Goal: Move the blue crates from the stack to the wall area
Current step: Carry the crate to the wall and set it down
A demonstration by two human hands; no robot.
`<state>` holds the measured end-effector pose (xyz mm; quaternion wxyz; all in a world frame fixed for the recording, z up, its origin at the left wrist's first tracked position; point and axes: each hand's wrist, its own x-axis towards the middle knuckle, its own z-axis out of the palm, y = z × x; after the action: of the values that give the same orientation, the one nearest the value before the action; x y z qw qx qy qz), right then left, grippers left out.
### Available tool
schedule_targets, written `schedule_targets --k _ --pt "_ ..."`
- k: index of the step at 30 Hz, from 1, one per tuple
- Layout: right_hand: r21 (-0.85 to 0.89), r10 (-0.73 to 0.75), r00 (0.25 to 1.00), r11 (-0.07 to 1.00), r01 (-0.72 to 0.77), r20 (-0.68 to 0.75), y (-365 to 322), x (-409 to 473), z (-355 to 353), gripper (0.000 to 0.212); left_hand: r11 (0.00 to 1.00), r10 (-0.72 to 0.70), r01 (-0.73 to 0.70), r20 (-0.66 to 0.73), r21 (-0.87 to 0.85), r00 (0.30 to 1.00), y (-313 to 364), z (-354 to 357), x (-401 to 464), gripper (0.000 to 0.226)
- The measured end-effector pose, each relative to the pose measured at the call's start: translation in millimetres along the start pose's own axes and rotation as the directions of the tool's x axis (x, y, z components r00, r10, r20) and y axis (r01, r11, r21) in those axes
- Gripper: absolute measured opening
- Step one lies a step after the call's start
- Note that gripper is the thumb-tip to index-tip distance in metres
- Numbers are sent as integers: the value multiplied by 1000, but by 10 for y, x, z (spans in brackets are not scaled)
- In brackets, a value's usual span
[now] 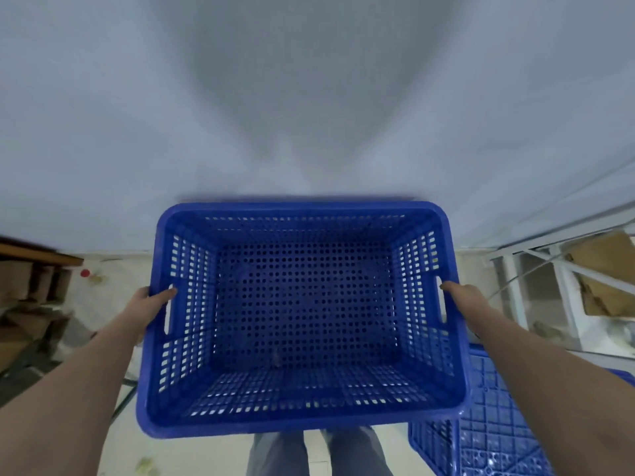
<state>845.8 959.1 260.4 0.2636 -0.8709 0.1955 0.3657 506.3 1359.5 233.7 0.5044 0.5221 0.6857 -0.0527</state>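
Two blue crates show: one crate (302, 317) carried between the hands, open side up, and a second crate (488, 427) lying overturned just below the right forearm. The left hand (154, 300) and right hand (457, 297) reach forward with arms extended, each grasping a handle slot on a short end, thumbs hooked over the rim. The carried crate's long axis runs hand to hand, its far side close to the wall (309, 97).

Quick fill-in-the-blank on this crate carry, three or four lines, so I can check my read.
1. The blue crate is held by ____ hands.
2. The left hand takes its grip at a ____ slot in the crate's side.
3. Inside, the crate is ____.
4. A second blue crate lies at the lower ____.

Missing words: both; handle; empty; right
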Motion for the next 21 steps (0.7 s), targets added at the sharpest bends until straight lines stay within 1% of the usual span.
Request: schedule_targets --k 3,5,6,8,10,11,13,15,16,21 --pt "25 -28 999 999 29 -44 -45 106 101 39 997 -6 6 -3 -75 1000 39 49 123 53" --pt "16 -46 996 999 47 -77 -49 126 160 38 995 -2 0 -16 -98 1000 37 69 142 51" --pt "-13 -62 993 998 61 -97 -37 130 192 38 995 5 -7 -23 -104 1000 22 70 150 49" --pt "-124 -109 984 988 92 -144 0 146 244 36 994 28 -30 -27 -109 999 -18 67 124 39" --pt "-238 -130 977 967 87 -170 46 161 277 36 996 55 -56 -15 -74 998 -79 47 82 23" --pt "-292 -139 975 953 84 -172 67 171 276 36 997 62 -62 -2 -46 998 -111 42 59 20" --pt "-383 -160 973 920 87 -165 73 184 278 36 998 57 -57 -6 4 998 -133 17 17 20" --pt "-441 -180 973 892 99 -146 73 205 260 37 999 51 -51 -17 10 999 -137 12 16 29" --pt "-455 -186 973 884 107 -133 73 209 244 37 999 46 -46 -19 21 999 -136 17 16 33" --pt "-480 -198 975 868 127 -99 81 241 192 37 999 11 -11 -3 32 1000 -160 0 -45 39"
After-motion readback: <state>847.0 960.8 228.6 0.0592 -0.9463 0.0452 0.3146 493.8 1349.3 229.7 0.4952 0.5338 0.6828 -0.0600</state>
